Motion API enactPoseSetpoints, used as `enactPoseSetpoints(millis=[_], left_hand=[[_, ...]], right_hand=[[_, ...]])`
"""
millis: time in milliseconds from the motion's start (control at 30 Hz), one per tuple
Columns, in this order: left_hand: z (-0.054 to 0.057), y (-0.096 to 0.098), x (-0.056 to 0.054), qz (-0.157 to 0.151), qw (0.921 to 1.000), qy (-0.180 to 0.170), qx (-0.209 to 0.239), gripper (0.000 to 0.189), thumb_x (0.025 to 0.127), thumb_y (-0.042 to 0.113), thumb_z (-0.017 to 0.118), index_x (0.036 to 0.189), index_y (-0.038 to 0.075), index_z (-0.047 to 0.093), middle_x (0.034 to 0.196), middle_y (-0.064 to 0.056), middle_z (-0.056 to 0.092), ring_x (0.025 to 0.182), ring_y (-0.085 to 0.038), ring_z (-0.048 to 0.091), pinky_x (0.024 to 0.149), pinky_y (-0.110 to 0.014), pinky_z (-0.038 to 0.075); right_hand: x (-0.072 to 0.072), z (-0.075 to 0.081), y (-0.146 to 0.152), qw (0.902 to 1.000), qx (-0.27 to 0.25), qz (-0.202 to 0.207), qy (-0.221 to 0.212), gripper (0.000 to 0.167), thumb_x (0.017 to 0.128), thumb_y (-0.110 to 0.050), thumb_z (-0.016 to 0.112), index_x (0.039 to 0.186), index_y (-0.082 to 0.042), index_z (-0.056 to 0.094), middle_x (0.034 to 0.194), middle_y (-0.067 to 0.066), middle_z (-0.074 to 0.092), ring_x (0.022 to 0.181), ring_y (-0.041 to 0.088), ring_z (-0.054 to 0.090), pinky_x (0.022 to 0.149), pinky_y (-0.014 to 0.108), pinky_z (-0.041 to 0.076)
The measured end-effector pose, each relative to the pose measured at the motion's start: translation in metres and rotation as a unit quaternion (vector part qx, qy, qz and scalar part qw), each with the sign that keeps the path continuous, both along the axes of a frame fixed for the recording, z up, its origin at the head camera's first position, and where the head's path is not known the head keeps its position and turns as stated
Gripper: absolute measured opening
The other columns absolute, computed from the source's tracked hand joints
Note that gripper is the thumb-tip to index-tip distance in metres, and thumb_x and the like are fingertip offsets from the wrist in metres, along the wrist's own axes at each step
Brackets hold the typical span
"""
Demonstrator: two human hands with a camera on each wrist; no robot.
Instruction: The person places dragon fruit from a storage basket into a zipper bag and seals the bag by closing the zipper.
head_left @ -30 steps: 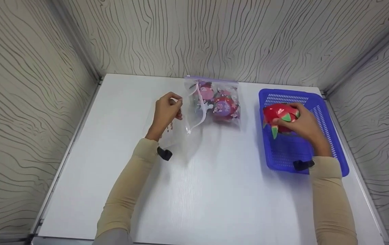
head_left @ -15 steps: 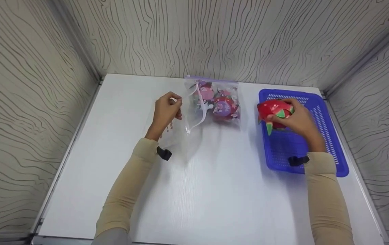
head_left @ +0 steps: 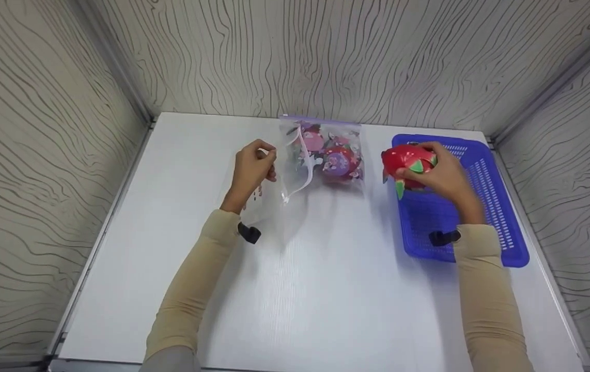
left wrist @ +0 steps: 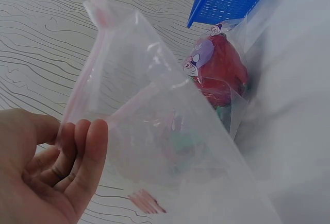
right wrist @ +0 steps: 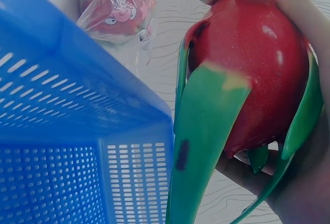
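Note:
My right hand (head_left: 447, 175) grips a red dragon fruit (head_left: 403, 160) with green leaf tips, held up over the left rim of the blue basket (head_left: 421, 219). In the right wrist view the fruit looks glossy, its long green leaves hanging down. My left hand (head_left: 251, 170) pinches the zip edge of a clear plastic zip bag (left wrist: 160, 141), whose mouth gapes in the left wrist view. Behind it lies a second zip bag (head_left: 357, 137), printed with pink and purple cartoons, with a red, green-leaved fruit (left wrist: 224, 72) inside.
The white table (head_left: 295, 305) is enclosed by wood-grain panels (head_left: 315, 62) at the back and both sides. The basket stands near the right edge, and the printed bag lies close to the back panel.
My right hand has carried the dragon fruit left and slightly back, from inside the basket's outline to over its left rim. The left hand has stayed in place on the clear bag.

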State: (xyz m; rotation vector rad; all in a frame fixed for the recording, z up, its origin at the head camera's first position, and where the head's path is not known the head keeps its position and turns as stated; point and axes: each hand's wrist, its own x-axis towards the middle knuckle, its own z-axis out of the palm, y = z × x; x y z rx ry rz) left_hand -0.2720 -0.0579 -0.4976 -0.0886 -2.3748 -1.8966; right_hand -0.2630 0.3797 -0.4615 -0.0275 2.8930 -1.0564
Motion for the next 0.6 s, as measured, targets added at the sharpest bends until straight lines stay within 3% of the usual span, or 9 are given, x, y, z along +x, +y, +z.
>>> enactPoseSetpoints(millis=[333, 600], left_hand=[[0.000, 0.001, -0.001, 0.006, 0.9999, -0.009, -0.006, 0.012, 0.105, 0.011, 0.063, 0.111, 0.002, 0.070, 0.073, -0.005, 0.064, 0.057, -0.014, 0.065, 0.058, -0.032, 0.065], [0.000, 0.000, -0.001, 0.003, 1.0000, 0.004, -0.003, 0.014, 0.105, 0.010, 0.063, 0.111, -0.001, 0.070, 0.071, -0.005, 0.065, 0.054, -0.012, 0.065, 0.056, -0.031, 0.064]], right_hand=[[-0.003, 0.002, -0.013, 0.9999, -0.003, 0.006, 0.011, 0.103, 0.082, -0.065, 0.084, 0.157, -0.008, 0.042, 0.152, 0.024, 0.051, 0.135, 0.045, 0.053, 0.109, 0.068, 0.050], [-0.007, 0.000, -0.022, 0.9998, -0.001, 0.006, 0.018, 0.103, 0.082, -0.067, 0.083, 0.157, -0.009, 0.043, 0.150, 0.024, 0.053, 0.132, 0.044, 0.054, 0.108, 0.066, 0.052]])
